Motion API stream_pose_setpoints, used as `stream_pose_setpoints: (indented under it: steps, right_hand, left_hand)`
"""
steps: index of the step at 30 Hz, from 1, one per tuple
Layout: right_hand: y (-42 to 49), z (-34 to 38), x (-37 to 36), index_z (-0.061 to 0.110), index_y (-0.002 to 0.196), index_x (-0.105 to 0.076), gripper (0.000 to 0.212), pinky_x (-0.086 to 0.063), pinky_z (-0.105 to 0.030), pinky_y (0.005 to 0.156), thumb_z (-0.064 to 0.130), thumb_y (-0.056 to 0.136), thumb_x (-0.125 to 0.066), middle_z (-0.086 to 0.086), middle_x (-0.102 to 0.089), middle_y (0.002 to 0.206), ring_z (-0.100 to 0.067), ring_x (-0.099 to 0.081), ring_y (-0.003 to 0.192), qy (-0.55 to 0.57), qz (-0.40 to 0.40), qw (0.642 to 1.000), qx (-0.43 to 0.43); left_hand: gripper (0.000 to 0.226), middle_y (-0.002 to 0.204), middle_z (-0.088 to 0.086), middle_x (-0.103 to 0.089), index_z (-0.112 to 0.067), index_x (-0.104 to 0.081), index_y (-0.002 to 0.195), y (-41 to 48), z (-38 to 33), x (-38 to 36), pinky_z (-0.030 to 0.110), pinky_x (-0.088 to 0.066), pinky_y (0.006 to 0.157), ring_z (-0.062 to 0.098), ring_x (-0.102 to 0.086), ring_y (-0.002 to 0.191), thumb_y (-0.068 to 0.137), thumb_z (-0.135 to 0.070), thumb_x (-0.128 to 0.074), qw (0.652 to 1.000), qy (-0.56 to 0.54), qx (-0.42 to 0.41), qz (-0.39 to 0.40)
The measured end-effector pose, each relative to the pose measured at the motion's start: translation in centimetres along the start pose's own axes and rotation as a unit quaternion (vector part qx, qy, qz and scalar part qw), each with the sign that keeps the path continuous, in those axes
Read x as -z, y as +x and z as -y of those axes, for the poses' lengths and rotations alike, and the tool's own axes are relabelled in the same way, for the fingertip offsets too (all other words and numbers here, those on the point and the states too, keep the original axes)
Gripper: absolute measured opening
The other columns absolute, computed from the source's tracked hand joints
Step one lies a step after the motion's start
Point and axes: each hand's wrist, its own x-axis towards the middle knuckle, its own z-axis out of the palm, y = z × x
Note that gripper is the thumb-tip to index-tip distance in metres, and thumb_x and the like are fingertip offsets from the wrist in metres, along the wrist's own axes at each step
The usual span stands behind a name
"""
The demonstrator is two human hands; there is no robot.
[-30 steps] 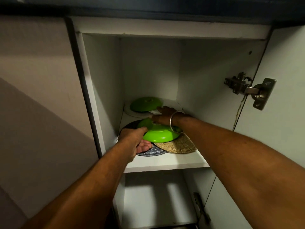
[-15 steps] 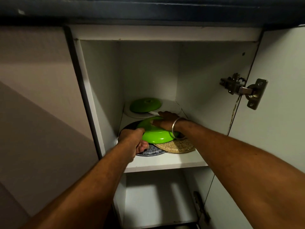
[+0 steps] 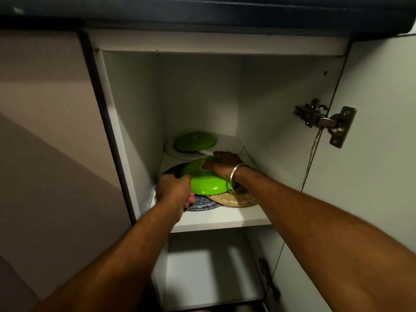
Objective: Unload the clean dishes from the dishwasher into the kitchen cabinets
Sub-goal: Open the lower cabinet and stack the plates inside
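Inverted green bowl (image 3: pixel 208 184) sits near shelf (image 3: pixel 225 218) front edge, atop dark plate (image 3: pixel 203 204) & tan plate (image 3: pixel 236 199); L hand (image 3: pixel 174 190) fingers curl round its left rim, R hand (image 3: pixel 225 163) fingers lie flat on its base; 2nd green bowl (image 3: pixel 194 141) at rear.

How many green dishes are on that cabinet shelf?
2. The back green dish sits on white plates; the front green dish lies under the right hand. Others may be hidden beneath.

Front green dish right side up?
No, the front green dish lies upside down, its base ring facing up under the right hand.
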Motion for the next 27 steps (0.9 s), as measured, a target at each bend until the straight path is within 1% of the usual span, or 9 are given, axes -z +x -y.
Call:
stream_pose_setpoints:
  steps: [3,7,11,15,18,20,23,25,27]
  right_hand:
    - [-0.2,-0.6,0.0,0.021,0.153,-0.042,0.08,-0.03,-0.028,0.116,0.064,0.088,-0.06,-0.004,-0.037,0.16,-0.024,-0.037,0.145,0.046,-0.011,0.999,-0.013]
    - [-0.3,-1.1,0.0,0.023,0.15,-0.047,0.075,-0.03,-0.034,0.119,0.063,0.089,-0.06,-0.003,-0.041,0.158,-0.024,-0.039,0.144,0.088,-0.02,0.996,-0.025]
    - [-1.0,-1.0,0.4,0.023,0.148,-0.049,0.071,-0.031,-0.032,0.118,0.062,0.09,-0.059,-0.003,-0.044,0.156,-0.024,-0.041,0.142,0.09,-0.027,0.995,-0.03]
    - [-1.8,-0.7,1.2,0.019,0.147,-0.052,0.065,-0.034,-0.032,0.116,0.054,0.093,-0.061,-0.005,-0.05,0.151,-0.025,-0.046,0.139,0.087,-0.044,0.995,-0.022]
    - [-2.3,-0.6,1.6,0.023,0.145,-0.053,0.069,-0.037,-0.033,0.115,0.06,0.088,-0.061,-0.003,-0.052,0.149,-0.022,-0.049,0.137,0.091,-0.044,0.994,-0.029]
    - [-2.8,-0.1,2.1,0.028,0.146,-0.051,0.078,-0.038,-0.035,0.114,0.071,0.081,-0.051,0.0,-0.051,0.15,-0.021,-0.049,0.137,0.074,-0.04,0.996,-0.039]
    - [-3.5,0.6,2.3,0.037,0.144,-0.048,0.084,-0.042,-0.038,0.111,0.08,0.072,-0.038,0.004,-0.05,0.149,-0.021,-0.05,0.135,0.042,-0.042,0.997,-0.056]
    - [-4.7,1.3,2.6,0.042,0.142,-0.045,0.084,-0.043,-0.042,0.108,0.083,0.07,-0.034,0.004,-0.048,0.148,-0.024,-0.051,0.133,0.011,-0.045,0.997,-0.069]
    - [-6.2,2.3,3.4,0.041,0.144,-0.044,0.087,-0.038,-0.043,0.112,0.082,0.068,-0.03,0.002,-0.043,0.152,-0.027,-0.046,0.137,-0.022,-0.04,0.997,-0.068]
  left_hand:
    - [0.017,0.053,0.011,-0.062,-0.013,-0.07,0.09,-0.4,0.8,0.0,0.028,-0.045,0.04,0.024,-0.055,0.032,0.089,-0.024,-0.057,0.995,0.018,-0.084,-0.057]
    - [0.025,0.051,0.007,-0.064,-0.018,-0.068,0.084,0.0,1.5,-0.1,0.043,-0.06,0.054,0.03,-0.065,0.043,0.077,-0.035,-0.052,0.985,0.048,-0.129,-0.108]
    - [0.039,0.065,0.002,-0.069,-0.027,-0.068,0.092,0.5,2.2,0.0,0.043,-0.062,0.061,0.034,-0.069,0.06,0.068,-0.048,-0.045,0.976,0.085,-0.151,-0.128]
    - [0.031,0.055,0.0,-0.064,-0.022,-0.068,0.082,-0.6,1.6,0.2,0.042,-0.059,0.06,0.03,-0.066,0.055,0.076,-0.044,-0.048,0.975,0.096,-0.159,-0.122]
    - [0.021,0.053,0.001,-0.06,-0.022,-0.067,0.083,-1.6,1.1,0.3,0.046,-0.056,0.058,0.032,-0.063,0.055,0.08,-0.038,-0.053,0.977,0.082,-0.163,-0.107]
    - [0.019,0.061,0.002,-0.064,-0.021,-0.071,0.088,-2.5,0.2,0.6,0.045,-0.057,0.065,0.034,-0.063,0.065,0.083,-0.033,-0.056,0.976,0.093,-0.169,-0.097]
    - [0.022,0.089,0.01,-0.071,-0.018,-0.073,0.107,-3.7,-0.8,1.0,0.039,-0.054,0.076,0.036,-0.065,0.086,0.09,-0.023,-0.059,0.961,0.184,-0.188,-0.091]
    - [0.033,0.104,0.011,-0.066,-0.016,-0.069,0.117,-4.4,-1.2,1.4,0.04,-0.054,0.079,0.036,-0.063,0.094,0.09,-0.028,-0.054,0.948,0.234,-0.202,-0.074]
    - [0.043,0.116,0.01,-0.06,-0.014,-0.064,0.127,-5.3,-1.9,2.0,0.042,-0.053,0.085,0.034,-0.06,0.104,0.089,-0.032,-0.053,0.938,0.27,-0.215,-0.04]
